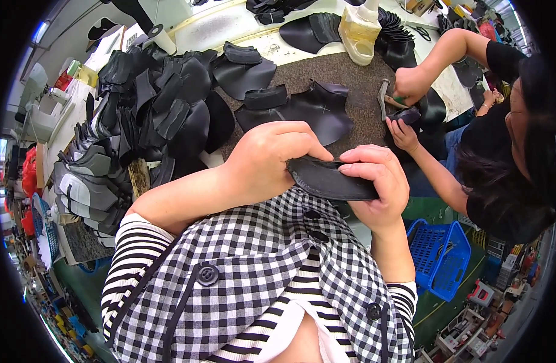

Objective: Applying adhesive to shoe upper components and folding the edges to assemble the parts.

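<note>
Between my two hands, close to my chest, is a curved black leather-like piece [329,180] with a folded upper edge. My left hand [272,158] grips its left end, thumb and fingers closed at the fold. Around its right end, the fingers of my right hand [379,181] are wrapped, pressing on the top. Just beyond my hands, a flat black cut panel [320,112] lies on the brown mat [364,91]. A smaller dark strip piece [266,97] rests at that panel's left part.
Heaps of black cut pieces [181,115] and grey-white pieces [90,187] fill the left side. A yellowed plastic container [358,36] stands at the back. At right, a co-worker's hand [413,85] holds a hammer [383,100] over dark pieces. A blue basket [438,257] is below.
</note>
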### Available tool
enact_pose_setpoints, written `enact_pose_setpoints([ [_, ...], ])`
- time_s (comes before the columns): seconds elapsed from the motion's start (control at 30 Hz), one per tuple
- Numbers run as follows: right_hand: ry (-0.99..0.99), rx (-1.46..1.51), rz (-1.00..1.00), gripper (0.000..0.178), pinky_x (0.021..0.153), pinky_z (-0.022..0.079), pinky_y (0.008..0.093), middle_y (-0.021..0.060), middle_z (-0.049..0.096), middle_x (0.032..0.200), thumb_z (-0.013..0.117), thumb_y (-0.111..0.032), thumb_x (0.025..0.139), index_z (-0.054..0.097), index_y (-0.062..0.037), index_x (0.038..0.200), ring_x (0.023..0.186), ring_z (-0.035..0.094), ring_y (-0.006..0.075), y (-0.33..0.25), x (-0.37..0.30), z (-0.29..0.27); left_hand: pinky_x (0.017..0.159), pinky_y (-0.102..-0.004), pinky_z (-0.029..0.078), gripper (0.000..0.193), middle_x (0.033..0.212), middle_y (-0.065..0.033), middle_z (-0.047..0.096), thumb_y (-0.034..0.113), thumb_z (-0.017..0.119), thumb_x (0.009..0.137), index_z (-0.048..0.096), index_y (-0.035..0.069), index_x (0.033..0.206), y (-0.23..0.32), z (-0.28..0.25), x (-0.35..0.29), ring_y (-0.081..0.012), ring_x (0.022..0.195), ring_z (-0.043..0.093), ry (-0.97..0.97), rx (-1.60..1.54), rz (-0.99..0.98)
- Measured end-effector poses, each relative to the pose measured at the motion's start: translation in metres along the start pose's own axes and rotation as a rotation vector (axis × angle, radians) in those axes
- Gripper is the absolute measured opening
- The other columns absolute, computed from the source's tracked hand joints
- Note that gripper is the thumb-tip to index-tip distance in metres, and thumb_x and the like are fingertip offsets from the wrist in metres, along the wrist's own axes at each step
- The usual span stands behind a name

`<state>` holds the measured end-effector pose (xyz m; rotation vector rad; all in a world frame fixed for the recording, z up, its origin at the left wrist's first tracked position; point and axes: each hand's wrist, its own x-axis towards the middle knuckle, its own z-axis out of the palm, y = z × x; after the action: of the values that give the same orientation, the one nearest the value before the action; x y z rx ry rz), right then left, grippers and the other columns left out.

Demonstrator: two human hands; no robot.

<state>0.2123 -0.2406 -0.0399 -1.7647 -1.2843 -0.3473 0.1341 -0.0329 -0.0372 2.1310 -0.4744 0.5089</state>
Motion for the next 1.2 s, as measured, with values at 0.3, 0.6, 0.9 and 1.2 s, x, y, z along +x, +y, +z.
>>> enact_pose_setpoints([
  [0.3,-0.024,0.076,0.072,0.033,0.075,0.052,0.0344,0.0069,0.069,0.093,0.078,0.0,0.058,0.065,-0.0078,0.087,0.084,0.066,0.0249,-0.001,0.003,0.002,0.063,-0.0291,0.054,0.026,0.082,-0.007,0.069,0.006,0.081,0.065,0.071,0.005,0.089,0.0,-0.002,0.0,-0.0214,0.074,0.068,0.003,-0.061,-0.048],
  [0.6,-0.149,0.137,0.075,0.033,0.069,0.05,0.0341,0.0074,0.067,0.089,0.079,-0.002,0.059,0.063,-0.0064,0.088,0.078,0.064,0.0257,-0.004,0.006,0.0,0.075,-0.0343,0.055,0.03,0.091,-0.0073,0.07,-0.001,0.073,0.064,0.072,0.005,0.094,-0.019,-0.022,0.004,-0.0248,0.087,0.068,-0.241,-0.161,0.047],
  [0.9,-0.092,-0.085,0.075,0.041,0.074,0.052,0.0376,0.0099,0.065,0.099,0.076,0.001,0.055,0.065,-0.0059,0.094,0.087,0.064,0.0293,-0.008,0.01,0.012,0.08,-0.0358,0.049,0.025,0.094,0.0011,0.066,0.007,0.064,0.067,0.07,0.012,0.091,0.009,-0.006,-0.003,-0.0214,0.103,0.063,-0.071,0.535,0.039],
  [1.2,-0.019,0.103,0.188,0.032,0.072,0.055,0.0309,0.0092,0.071,0.092,0.078,0.003,0.061,0.067,-0.0061,0.09,0.083,0.068,0.0238,-0.001,-0.003,0.013,0.112,-0.0542,0.021,0.035,0.087,0.0066,0.066,-0.002,0.072,0.056,0.072,0.018,0.085,-0.001,-0.005,-0.003,-0.018,0.106,0.06,-0.079,0.385,-0.084],
])
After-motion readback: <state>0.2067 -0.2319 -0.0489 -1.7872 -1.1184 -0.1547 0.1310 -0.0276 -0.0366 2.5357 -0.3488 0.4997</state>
